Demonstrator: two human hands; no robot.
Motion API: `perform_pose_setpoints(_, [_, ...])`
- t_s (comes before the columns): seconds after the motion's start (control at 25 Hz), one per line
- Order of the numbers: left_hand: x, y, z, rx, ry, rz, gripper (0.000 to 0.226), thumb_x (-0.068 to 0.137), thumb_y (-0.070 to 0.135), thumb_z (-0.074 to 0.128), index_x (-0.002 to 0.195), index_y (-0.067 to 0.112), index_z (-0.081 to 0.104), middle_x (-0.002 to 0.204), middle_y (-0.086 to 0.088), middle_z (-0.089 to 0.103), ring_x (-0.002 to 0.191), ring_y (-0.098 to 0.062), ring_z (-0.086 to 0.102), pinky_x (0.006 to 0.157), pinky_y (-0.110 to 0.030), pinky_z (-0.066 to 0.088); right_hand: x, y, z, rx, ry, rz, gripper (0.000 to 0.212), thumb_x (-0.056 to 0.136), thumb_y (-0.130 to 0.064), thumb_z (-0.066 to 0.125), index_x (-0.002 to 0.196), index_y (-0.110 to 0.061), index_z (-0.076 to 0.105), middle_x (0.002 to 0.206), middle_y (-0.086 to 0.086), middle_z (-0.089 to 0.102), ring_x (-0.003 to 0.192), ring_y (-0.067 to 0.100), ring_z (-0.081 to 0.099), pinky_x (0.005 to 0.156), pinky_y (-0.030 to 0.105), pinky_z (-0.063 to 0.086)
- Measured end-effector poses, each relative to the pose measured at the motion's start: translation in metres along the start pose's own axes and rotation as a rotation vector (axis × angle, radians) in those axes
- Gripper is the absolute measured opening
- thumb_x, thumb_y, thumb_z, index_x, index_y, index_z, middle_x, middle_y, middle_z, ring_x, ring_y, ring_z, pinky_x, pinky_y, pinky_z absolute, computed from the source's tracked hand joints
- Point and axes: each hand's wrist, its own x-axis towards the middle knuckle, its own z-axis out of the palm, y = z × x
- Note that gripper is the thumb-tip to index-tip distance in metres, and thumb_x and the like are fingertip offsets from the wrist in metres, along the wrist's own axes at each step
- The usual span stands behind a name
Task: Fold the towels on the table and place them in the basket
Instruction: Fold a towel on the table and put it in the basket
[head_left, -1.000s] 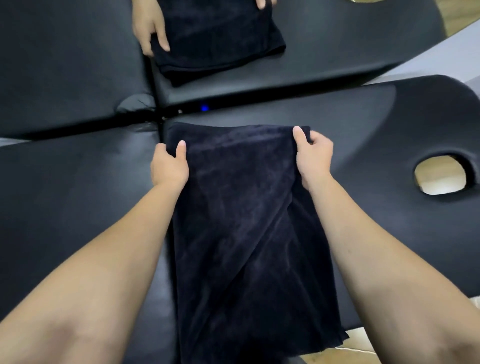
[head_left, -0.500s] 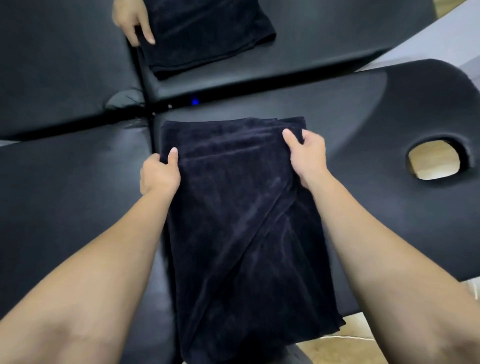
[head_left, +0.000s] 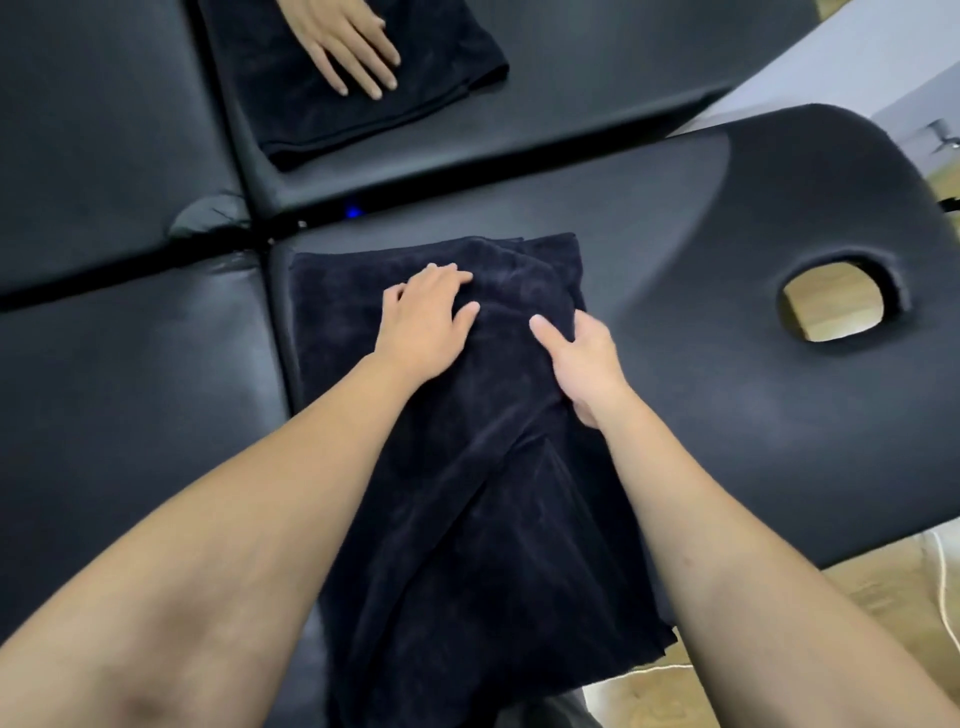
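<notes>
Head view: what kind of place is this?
Probably a massage or spa treatment room. The work surface is a black padded table with a face hole, a second padded table butts against it, and dark towels are being folded on both.

This looks like a massage or spa treatment room. Under both hands lies a black padded massage table (head_left: 727, 291) with an oval face hole (head_left: 836, 304) to the right of the right hand. A second black padded table (head_left: 571, 88) stands just beyond the hands. Light wooden flooring (head_left: 883, 587) shows below, to the right.
</notes>
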Motion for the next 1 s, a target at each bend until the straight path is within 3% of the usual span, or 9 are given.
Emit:
perform_pose_setpoints(0.16, [0.029, 0.005, -0.007, 0.011, -0.041, -0.068, 0.050, 0.106, 0.042, 0.038, 0.154, 0.027, 0.035, 0.166, 0.002, 0.026, 0.155, -0.018, 0.014, 0.122, -0.052, 0.010, 0.008, -0.001, -0.020, -0.132, 0.157, 0.062, 0.031, 0.092, -0.041, 0.065, 0.092, -0.011, 0.072, 0.087, -0.007, 0.074, 0.083, 0.014, 0.069, 0.079, 0.034, 0.056])
perform_pose_setpoints(0.24, [0.043, 0.011, -0.011, 0.031, -0.109, -0.093, 0.055, 0.106, 0.044, 0.037, 0.158, 0.027, 0.027, 0.167, 0.002, 0.020, 0.156, -0.019, 0.009, 0.122, -0.056, 0.007, 0.001, 0.008, -0.027, -0.219, 0.080, 0.193, 0.031, 0.087, -0.048, 0.070, 0.090, -0.017, 0.075, 0.086, -0.008, 0.077, 0.083, 0.015, 0.073, 0.078, 0.032, 0.058])
perform_pose_setpoints(0.36, [0.061, 0.029, -0.008, 0.057, -0.161, -0.076, 0.062, 0.103, 0.053, 0.040, 0.158, 0.027, 0.025, 0.163, 0.003, 0.030, 0.153, -0.020, 0.017, 0.120, -0.059, 0.011, -0.006, 0.003, -0.032, -0.107, -0.070, 0.293, 0.022, 0.092, -0.041, 0.071, 0.096, -0.020, 0.077, 0.084, -0.006, 0.079, 0.077, 0.013, 0.077, 0.069, 0.027, 0.058])
perform_pose_setpoints(0.48, [0.079, 0.045, -0.009, 0.047, -0.148, -0.173, 0.070, 0.093, 0.070, 0.043, 0.148, 0.028, 0.041, 0.149, 0.002, 0.045, 0.142, -0.023, 0.030, 0.112, -0.057, 0.021, 0.002, -0.004, -0.036, -0.063, -0.120, 0.224, 0.014, 0.097, -0.028, 0.067, 0.103, -0.018, 0.075, 0.093, -0.001, 0.080, 0.082, 0.017, 0.077, 0.078, 0.034, 0.061])
perform_pose_setpoints(0.6, [0.092, 0.053, -0.020, -0.035, -0.210, -0.270, 0.060, 0.084, 0.079, 0.049, 0.117, 0.030, 0.062, 0.121, 0.002, 0.056, 0.132, -0.023, 0.037, 0.111, -0.054, 0.022, 0.005, -0.007, -0.036, 0.056, -0.151, 0.215, 0.013, 0.100, -0.019, 0.063, 0.108, -0.018, 0.073, 0.098, 0.001, 0.079, 0.090, 0.022, 0.077, 0.086, 0.043, 0.061])
perform_pose_setpoints(0.68, [0.098, 0.057, -0.026, -0.181, -0.221, -0.206, 0.035, 0.083, 0.065, 0.065, 0.090, 0.031, 0.059, 0.094, 0.010, 0.059, 0.107, -0.018, 0.051, 0.106, -0.046, 0.028, 0.003, -0.003, -0.038, 0.069, -0.171, 0.203, 0.014, 0.101, -0.018, 0.060, 0.108, -0.020, 0.072, 0.100, 0.001, 0.079, 0.092, 0.023, 0.077, 0.089, 0.046, 0.060])
perform_pose_setpoints(0.8, [0.108, 0.064, -0.029, -0.495, -0.174, -0.078, 0.033, 0.083, 0.029, 0.076, 0.075, 0.027, 0.044, 0.071, 0.011, 0.050, 0.065, -0.010, 0.045, 0.077, -0.032, 0.043, -0.001, 0.004, -0.041, 0.151, -0.118, 0.195, 0.016, 0.103, -0.021, 0.058, 0.109, -0.020, 0.073, 0.105, 0.001, 0.079, 0.097, 0.024, 0.076, 0.093, 0.050, 0.059])
perform_pose_setpoints(0.88, [0.111, 0.070, -0.032, -0.638, -0.156, -0.058, 0.037, 0.086, 0.006, 0.071, 0.078, 0.027, 0.042, 0.069, 0.008, 0.047, 0.057, -0.008, 0.041, 0.061, -0.025, 0.040, -0.005, 0.009, -0.044, 0.217, -0.118, 0.212, 0.017, 0.102, -0.025, 0.061, 0.113, -0.019, 0.073, 0.108, 0.002, 0.078, 0.101, 0.024, 0.075, 0.096, 0.049, 0.057])
perform_pose_setpoints(1.0, [0.115, 0.074, -0.026, -0.678, -0.147, -0.046, 0.037, 0.086, -0.003, 0.066, 0.084, 0.029, 0.047, 0.076, 0.008, 0.064, 0.060, -0.010, 0.055, 0.061, -0.025, 0.046, -0.016, 0.019, -0.049, 0.251, -0.238, 0.323, 0.026, 0.097, -0.029, 0.069, 0.118, -0.014, 0.071, 0.110, 0.006, 0.077, 0.104, 0.024, 0.074, 0.100, 0.047, 0.055])
